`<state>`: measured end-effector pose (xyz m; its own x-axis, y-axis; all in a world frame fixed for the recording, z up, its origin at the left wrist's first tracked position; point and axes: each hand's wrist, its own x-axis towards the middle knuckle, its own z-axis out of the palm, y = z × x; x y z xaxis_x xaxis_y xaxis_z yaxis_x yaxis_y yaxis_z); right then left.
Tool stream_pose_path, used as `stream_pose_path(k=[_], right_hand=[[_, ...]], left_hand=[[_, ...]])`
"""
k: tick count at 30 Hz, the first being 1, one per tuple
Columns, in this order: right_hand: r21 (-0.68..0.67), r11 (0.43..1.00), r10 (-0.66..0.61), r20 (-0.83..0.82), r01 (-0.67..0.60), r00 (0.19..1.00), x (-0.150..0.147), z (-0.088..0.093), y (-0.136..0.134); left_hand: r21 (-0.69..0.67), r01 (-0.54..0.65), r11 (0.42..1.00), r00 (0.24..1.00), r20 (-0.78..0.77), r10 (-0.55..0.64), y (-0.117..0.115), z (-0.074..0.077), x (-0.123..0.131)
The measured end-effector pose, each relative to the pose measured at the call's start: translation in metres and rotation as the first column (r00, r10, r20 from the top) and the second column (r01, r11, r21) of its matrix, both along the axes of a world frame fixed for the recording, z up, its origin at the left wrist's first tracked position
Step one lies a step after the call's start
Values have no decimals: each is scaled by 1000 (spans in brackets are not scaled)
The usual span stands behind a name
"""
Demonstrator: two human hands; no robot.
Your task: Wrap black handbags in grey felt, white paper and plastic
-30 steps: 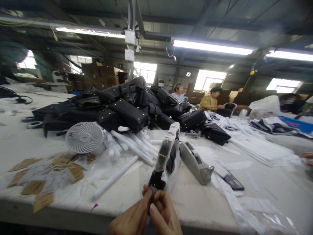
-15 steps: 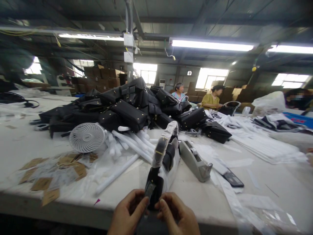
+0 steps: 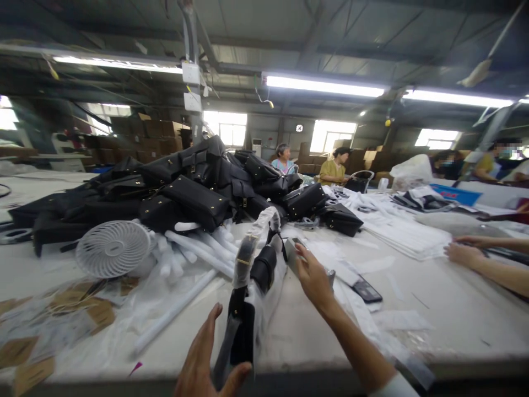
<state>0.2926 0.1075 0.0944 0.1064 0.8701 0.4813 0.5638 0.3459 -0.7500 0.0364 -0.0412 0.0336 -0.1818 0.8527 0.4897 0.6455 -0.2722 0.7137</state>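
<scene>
A black handbag [image 3: 263, 267] stands on the table in front of me, its raised handle [image 3: 247, 251] wrapped in clear film and white padding. My left hand [image 3: 204, 358] is at the bag's near end, thumb and fingers spread on either side of it; whether it touches the bag I cannot tell. To the right of the bag, my right hand [image 3: 312, 275] reaches over the grey tape dispenser [image 3: 292, 253] with fingers stretched out at its far end. The hand covers much of the dispenser, and its thumb is hidden.
Behind is a heap of black bags [image 3: 198, 201]. To the left are a white fan [image 3: 113, 249], white padding tubes [image 3: 177, 311] and brown tags [image 3: 97, 314]. A phone [image 3: 367, 289] and white sheets [image 3: 407, 237] lie right. Another person's hands [image 3: 467, 253] work at the right edge.
Both hands have come away from the strap end at the bag's near side. The right hand has moved forward and right to the tape dispenser; the left has spread. The view has turned right.
</scene>
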Motion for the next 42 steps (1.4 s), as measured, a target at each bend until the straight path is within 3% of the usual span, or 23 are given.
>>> stream_pose_path(k=[3,6,11,14,16,20,22,26,30,33,38,42], right_hand=[[-22,998,68,67,-66,995,1,19,61],[-73,976,213,143,-205,966,-5,40,102],[-171,934,350,247,-314,904,-15,70,130],[-176,934,348,270,-309,898,-18,92,130],[-140,947,316,269,-288,910,-16,109,121],[-54,973,232,233,-226,944,-6,140,83],[-47,979,204,213,-199,956,4,147,56],[-88,985,164,171,-150,972,31,137,4],[-147,986,99,108,-82,989,56,108,-42],[-143,989,48,45,-41,998,63,91,-70],[-83,995,53,-28,-55,998,64,70,-98],[-104,992,51,-206,-73,977,74,34,-107]], left_hand=[[-23,-39,999,998,-40,38,16,19,22],[-97,-80,992,997,-8,79,32,33,28],[-176,-21,984,1000,-10,20,54,35,-9],[-225,42,974,995,-80,-62,69,33,-51],[-213,23,977,988,-144,-55,80,38,-79],[-65,80,995,982,-168,-90,109,66,-119],[-61,192,980,967,-161,-199,127,85,-126],[-145,429,891,896,-54,-440,164,113,-112],[-226,620,751,784,177,-594,196,119,-75],[-242,709,662,705,243,-666,217,120,-44],[-220,738,638,674,260,-691,244,123,-13],[-222,674,705,738,246,-629,244,117,-11]])
